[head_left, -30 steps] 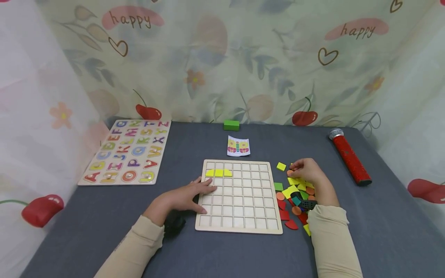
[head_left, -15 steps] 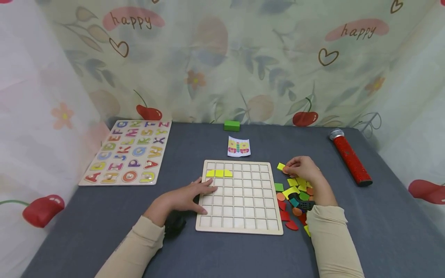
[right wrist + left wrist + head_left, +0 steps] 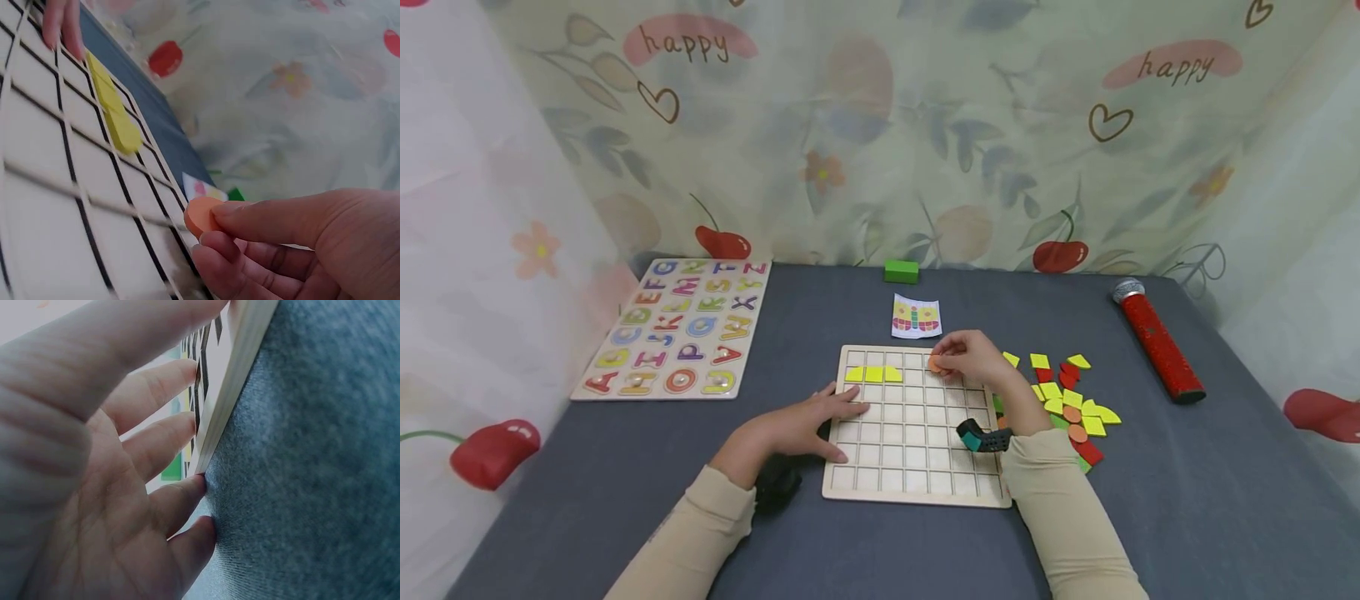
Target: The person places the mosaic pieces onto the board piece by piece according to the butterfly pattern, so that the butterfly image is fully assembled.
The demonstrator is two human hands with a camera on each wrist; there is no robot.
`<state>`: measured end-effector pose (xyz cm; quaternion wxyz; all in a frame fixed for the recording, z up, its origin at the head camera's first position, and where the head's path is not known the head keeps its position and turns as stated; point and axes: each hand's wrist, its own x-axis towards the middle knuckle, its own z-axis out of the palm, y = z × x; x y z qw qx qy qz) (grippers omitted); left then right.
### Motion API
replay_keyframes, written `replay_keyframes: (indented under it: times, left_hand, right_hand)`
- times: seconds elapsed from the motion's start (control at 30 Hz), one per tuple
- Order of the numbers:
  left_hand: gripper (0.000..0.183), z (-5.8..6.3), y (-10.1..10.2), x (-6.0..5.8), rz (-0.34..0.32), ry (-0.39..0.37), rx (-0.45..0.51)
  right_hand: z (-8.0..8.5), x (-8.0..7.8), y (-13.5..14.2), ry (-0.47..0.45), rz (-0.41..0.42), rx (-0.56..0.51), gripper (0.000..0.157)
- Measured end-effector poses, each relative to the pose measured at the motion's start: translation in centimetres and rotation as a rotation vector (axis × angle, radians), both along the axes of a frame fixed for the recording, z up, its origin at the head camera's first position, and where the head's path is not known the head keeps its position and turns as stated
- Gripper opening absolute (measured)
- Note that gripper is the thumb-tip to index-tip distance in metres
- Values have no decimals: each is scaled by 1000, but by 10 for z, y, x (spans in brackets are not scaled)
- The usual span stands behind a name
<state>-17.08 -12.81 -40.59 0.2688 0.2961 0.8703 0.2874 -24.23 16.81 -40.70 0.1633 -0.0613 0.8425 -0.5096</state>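
The orange disc (image 3: 200, 215) is held at the far part of the grid board (image 3: 891, 454), to the right of the three yellow pieces (image 3: 873, 374). My right grip (image 3: 970, 358) pinches it between thumb and fingers, closed to the disc's own span; contact with the board cannot be confirmed. My left grip (image 3: 808, 423) lies spread at the board's left edge, grasping nothing. Step in hand, as I judge it: transfer of the disc to a cell. The next move calls for centring it over one cell, lowering it flat and releasing. Readable markings: capitals on the letter board (image 3: 677, 333) at left, with A, H, O and U along its near row; "happy" twice, left and right, on the far curtain (image 3: 820, 83). I can read no brand name.
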Motion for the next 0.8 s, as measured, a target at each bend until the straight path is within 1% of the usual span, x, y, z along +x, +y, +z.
replay_keyframes:
  times: [0.13,0.27,0.43,0.63,0.8]
  left_hand:
    - [75,-1,1,-1,-4,-2,-4]
    - [75,-2,1,-1,-10,0,-2]
    - [75,-2,0,-2,-16,6,5]
    - [76,-2,-1,-2,-15,10,-6]
    - [76,-2,0,-1,-8,10,-15]
  right_hand:
    - [-4,-2,-20,-16,53,-21,15]
    - [-9,-3,-30,-1,67,27,14]
    - [-6,-2,-34,23,69,106,15]
    - [-1,0,-36,27,77,164,15]
    - [-1,-1,-38,88,97,188,13]
